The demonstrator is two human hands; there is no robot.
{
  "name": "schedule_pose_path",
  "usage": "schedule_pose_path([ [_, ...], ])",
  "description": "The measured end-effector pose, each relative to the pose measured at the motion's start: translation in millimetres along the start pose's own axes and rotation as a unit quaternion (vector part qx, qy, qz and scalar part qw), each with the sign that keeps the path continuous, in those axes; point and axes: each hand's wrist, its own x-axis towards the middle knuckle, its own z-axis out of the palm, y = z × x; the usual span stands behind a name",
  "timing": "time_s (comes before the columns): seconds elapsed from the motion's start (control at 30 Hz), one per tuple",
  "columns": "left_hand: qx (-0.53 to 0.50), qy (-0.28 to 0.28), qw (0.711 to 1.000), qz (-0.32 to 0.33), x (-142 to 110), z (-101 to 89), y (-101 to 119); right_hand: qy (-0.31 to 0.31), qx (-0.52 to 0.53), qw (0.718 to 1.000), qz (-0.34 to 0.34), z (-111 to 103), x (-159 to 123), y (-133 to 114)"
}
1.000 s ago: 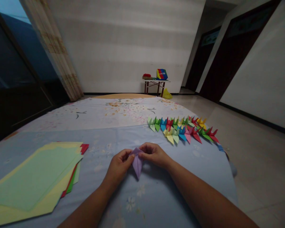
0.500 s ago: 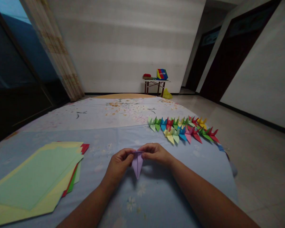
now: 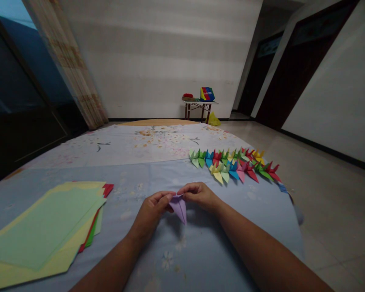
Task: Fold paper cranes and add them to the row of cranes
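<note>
A small folded piece of purple paper, with a crease down its middle, is held just above the blue tablecloth. Its pointed end hangs down toward me, slanting to the right. My left hand pinches its upper left edge between thumb and fingers. At the upper right edge, my right hand has thumb and forefinger closed on the same paper. The fingertips of both hands nearly meet at the top and hide part of the folds.
Several folded paper cranes in many colours stand in two rows at the right. A stack of coloured paper sheets lies on the left. The round table wears a floral tablecloth. Beyond it, a small table stands by the wall.
The purple paper's lower point has swung to the right and a little up, so the piece now tilts. Both hands have stayed nearly in place, still pinching it.
</note>
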Motion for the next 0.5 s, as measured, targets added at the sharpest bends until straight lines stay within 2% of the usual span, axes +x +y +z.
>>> schedule_pose_path([
  [0.33, 0.010, 0.028, 0.999, -0.041, -1.3, 4.5, 5.5, -0.024, -0.052, 0.998, -0.012, -2.1, -1.8, -1.9],
  [0.5, 0.032, 0.037, 0.998, -0.035, -2.3, 5.5, 8.6, -0.003, -0.072, 0.997, -0.015, -0.8, -0.9, -1.9],
])
